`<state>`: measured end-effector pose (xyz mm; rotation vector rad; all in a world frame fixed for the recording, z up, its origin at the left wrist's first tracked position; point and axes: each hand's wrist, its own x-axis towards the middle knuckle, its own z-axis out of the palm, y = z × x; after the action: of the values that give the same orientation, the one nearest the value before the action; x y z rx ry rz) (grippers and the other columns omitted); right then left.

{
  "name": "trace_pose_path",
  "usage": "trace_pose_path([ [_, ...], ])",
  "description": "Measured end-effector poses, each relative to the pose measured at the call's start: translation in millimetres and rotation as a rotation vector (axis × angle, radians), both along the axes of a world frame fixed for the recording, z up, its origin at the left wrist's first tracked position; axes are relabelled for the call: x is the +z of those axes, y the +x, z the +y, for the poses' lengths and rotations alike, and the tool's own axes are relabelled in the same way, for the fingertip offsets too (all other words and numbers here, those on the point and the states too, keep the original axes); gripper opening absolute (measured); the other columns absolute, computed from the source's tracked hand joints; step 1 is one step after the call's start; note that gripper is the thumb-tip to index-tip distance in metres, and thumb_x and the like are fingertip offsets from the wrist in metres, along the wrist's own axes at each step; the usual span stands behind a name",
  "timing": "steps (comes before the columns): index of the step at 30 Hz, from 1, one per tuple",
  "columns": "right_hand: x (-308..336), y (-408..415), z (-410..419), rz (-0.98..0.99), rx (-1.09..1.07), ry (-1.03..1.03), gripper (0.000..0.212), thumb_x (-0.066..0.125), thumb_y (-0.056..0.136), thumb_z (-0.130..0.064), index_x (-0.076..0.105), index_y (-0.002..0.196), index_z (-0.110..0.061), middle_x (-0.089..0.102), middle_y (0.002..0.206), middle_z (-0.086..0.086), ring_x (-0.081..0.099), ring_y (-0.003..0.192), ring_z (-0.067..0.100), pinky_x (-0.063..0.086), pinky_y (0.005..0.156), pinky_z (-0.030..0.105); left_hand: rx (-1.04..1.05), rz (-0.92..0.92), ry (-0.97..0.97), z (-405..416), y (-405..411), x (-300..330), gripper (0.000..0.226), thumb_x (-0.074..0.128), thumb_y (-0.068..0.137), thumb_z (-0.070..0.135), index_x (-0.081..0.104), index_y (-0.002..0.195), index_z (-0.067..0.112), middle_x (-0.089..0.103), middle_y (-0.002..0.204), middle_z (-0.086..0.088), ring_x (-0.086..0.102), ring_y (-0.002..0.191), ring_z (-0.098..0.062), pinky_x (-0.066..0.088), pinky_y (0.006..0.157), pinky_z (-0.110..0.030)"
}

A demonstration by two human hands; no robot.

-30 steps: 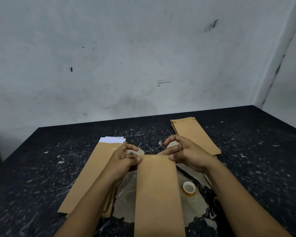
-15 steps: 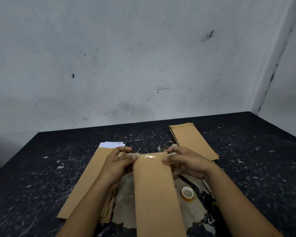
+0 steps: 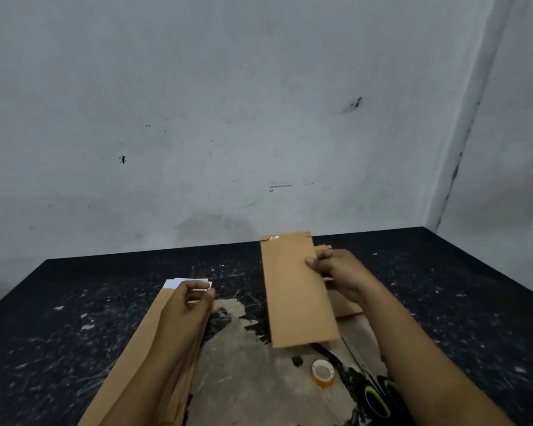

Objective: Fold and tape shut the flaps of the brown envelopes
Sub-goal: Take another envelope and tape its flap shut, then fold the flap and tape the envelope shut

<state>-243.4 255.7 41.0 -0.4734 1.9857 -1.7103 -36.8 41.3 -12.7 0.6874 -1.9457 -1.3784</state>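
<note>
the right hand (image 3: 339, 272) pinches the taped envelope (image 3: 296, 290) at its right edge, thumb on the face, fingers (image 3: 323, 255) curled behind, holding it above the worktop (image 3: 74, 318). left of this envelope, the left hand (image 3: 188, 309) pinches the top of the envelope stack (image 3: 142, 342). nearer than the taped envelope lies a tape roll (image 3: 322, 373). behind it rises a scuffed grey wall (image 3: 228, 118).

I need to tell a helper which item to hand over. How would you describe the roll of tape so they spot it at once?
On the black table, find the worn pale patch near the front. The roll of tape lies flat there, just below the envelope in the right hand: the only small round ring.
</note>
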Motion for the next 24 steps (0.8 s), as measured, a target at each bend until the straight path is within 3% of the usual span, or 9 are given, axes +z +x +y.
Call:
trace_pose_path([
  [4,3.1,-56.2,6.9,0.067,-0.148,0.126,0.013,0.064,0.098,-0.016,0.072,0.103,-0.006,0.072,0.108,0.012,0.066,0.099,0.028,0.053,0.092,0.048,0.049,-0.022,-0.114,-0.7,1.4,-0.6,0.005,0.067,0.094,0.02,0.065,0.089,0.021,0.07,0.086,0.007,0.065,0.082,-0.009,0.05,0.068,-0.024],
  [8,-9.0,-96.2,8.9,0.106,-0.215,0.268,0.026,0.065,0.098,-0.015,0.068,0.12,-0.001,0.068,0.12,0.014,0.062,0.095,0.025,0.048,0.087,0.04,0.093,-0.17,-0.295,-12.5,4.6,-1.4,0.013,0.066,0.093,0.022,0.063,0.082,0.028,0.068,0.082,0.013,0.062,0.077,-0.005,0.046,0.062,-0.025],
  [11,-18.3,-115.4,7.2,0.155,-0.224,0.403,0.029,0.069,0.095,-0.017,0.067,0.12,0.0,0.066,0.117,0.013,0.058,0.1,0.027,0.049,0.094,0.043,0.153,-0.329,-0.44,-28.9,8.0,-5.8,0.015,0.066,0.092,0.024,0.058,0.083,0.033,0.068,0.092,0.009,0.06,0.083,-0.009,0.052,0.069,-0.034],
  [13,-20.9,-123.6,5.5,0.209,-0.205,0.494,0.031,0.071,0.093,-0.019,0.068,0.118,0.0,0.067,0.121,0.014,0.059,0.098,0.026,0.051,0.089,0.039,0.219,-0.484,-0.538,-35.0,10.8,-6.6,0.005,0.064,0.092,0.035,0.059,0.094,0.033,0.066,0.109,0.0,0.059,0.099,-0.021,0.052,0.081,-0.041],
  [16,-23.8,-128.4,3.3,0.241,-0.17,0.594,0.04,0.074,0.091,-0.022,0.066,0.126,-0.003,0.065,0.126,0.015,0.061,0.108,0.028,0.051,0.086,0.036,0.278,-0.747,-0.563,-40.7,13.5,-9.3,0.048,0.057,0.09,0.059,0.054,0.124,0.026,0.053,0.136,-0.009,0.047,0.125,-0.032,0.044,0.1,-0.05],
  [19,-27.8,-128.7,1.0,0.279,-0.151,0.698,0.043,0.073,0.091,-0.026,0.065,0.126,-0.003,0.066,0.125,0.014,0.063,0.112,0.029,0.053,0.098,0.04,0.262,-0.906,-0.523,-50.1,13.1,-16.6,0.082,0.05,0.082,0.078,0.042,0.141,0.021,0.042,0.147,-0.013,0.041,0.134,-0.037,0.04,0.106,-0.054],
  [24,-33.9,-124.3,-1.0,0.346,-0.155,0.763,0.043,0.071,0.093,-0.029,0.066,0.126,-0.002,0.066,0.127,0.015,0.062,0.117,0.03,0.051,0.103,0.043,0.276,-0.948,-0.506,-56.6,12.1,-19.8,0.099,0.051,0.072,0.086,0.037,0.146,0.021,0.041,0.15,-0.013,0.04,0.136,-0.038,0.039,0.107,-0.058],
])
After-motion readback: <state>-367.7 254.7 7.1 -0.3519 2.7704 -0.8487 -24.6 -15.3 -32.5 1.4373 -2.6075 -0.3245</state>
